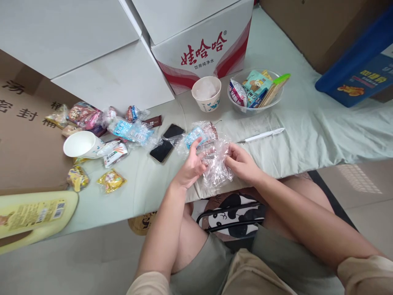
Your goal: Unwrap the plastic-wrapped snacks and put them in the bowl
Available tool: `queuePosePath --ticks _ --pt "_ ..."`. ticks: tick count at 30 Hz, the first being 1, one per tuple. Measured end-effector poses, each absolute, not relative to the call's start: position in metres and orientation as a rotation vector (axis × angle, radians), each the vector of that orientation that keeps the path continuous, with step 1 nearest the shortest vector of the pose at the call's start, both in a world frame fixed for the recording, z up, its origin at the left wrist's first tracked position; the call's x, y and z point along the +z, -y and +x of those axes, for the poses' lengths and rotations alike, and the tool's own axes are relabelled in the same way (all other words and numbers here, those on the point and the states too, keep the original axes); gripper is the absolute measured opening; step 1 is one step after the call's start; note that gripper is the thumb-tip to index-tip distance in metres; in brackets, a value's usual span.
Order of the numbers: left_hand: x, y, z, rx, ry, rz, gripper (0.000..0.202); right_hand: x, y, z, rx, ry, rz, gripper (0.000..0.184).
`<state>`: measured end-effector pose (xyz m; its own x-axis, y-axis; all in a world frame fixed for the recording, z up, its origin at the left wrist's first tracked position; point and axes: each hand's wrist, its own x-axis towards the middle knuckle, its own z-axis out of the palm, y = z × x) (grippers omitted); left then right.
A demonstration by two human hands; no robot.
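A crumpled clear plastic bag (217, 170) is between my two hands above the table's front edge. My right hand (242, 163) pinches its right side between thumb and fingers. On the left side, my left hand (192, 166) grips the bag, index finger raised and the other fingers partly behind the film. Just beyond lies a packet with blue print in clear wrap (196, 135), partly covered by the bag. A dark phone-like object (161, 150) and another dark flat one (173, 131) lie left of my hands. To the right is a white-handled craft knife or pen (265, 135).
A paper cup (206, 95) with clear film inside stands by a transparent bowl (270, 104) of packets and sticks. Several wrapped snacks (130, 131) surround a tipped paper cup (80, 144). White boxes (202, 49), a blue container (353, 61) and a yellow jug (37, 213) border the table.
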<state>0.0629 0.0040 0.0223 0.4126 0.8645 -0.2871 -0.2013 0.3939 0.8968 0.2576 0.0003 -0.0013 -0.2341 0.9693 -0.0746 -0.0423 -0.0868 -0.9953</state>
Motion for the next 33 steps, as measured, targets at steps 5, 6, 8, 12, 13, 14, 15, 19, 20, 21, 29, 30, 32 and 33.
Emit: queuePosePath --ticks 5,6,8,12,13,14,15,19,20,21,29,30,32,33 --pt "0.022 -0.006 0.063 0.906 -0.995 0.975 0.126 0.0 0.0 0.259 1.46 1.297 -1.146 0.013" --pt "0.022 -0.007 0.062 0.952 -1.015 0.973 0.123 0.0 0.0 0.259 1.464 1.294 -1.155 0.012" --pt "0.022 -0.009 0.06 1.023 -1.028 0.958 0.115 0.0 0.0 0.259 1.466 1.287 -1.16 0.011" --pt "0.021 -0.008 0.061 0.992 -0.958 0.915 0.098 0.0 0.001 0.259 1.437 1.296 -1.205 0.009" --pt "0.02 -0.007 0.062 0.96 -0.928 0.911 0.096 0.0 0.001 0.259 1.422 1.305 -1.223 0.009" --pt "0.019 -0.007 0.063 0.923 -0.904 0.91 0.096 0.0 0.002 0.259 1.409 1.315 -1.238 0.009" --pt "0.018 -0.006 0.064 0.887 -0.896 0.912 0.097 0.0 0.002 0.259 1.402 1.326 -1.244 0.009" --pt "0.013 -0.005 0.065 0.83 -0.962 0.95 0.095 0.001 0.002 0.26 1.407 1.356 -1.235 0.01" --pt "0.012 -0.005 0.064 0.838 -0.957 0.963 0.097 0.001 0.002 0.26 1.401 1.36 -1.24 0.009" --pt "0.011 -0.005 0.063 0.846 -0.933 0.976 0.102 0.002 0.002 0.26 1.389 1.36 -1.249 0.009" --pt "0.007 -0.001 0.062 0.735 -0.722 1.173 0.141 0.002 0.002 0.26 1.327 1.392 -1.313 0.01" --pt "0.007 0.0 0.061 0.726 -0.711 1.193 0.142 0.002 0.002 0.26 1.323 1.397 -1.316 0.01" --pt "0.008 0.001 0.06 0.685 -0.71 1.232 0.146 0.002 0.002 0.26 1.324 1.399 -1.316 0.01" --pt "0.009 0.001 0.059 0.658 -0.719 1.25 0.148 0.001 0.002 0.26 1.324 1.398 -1.321 0.01"
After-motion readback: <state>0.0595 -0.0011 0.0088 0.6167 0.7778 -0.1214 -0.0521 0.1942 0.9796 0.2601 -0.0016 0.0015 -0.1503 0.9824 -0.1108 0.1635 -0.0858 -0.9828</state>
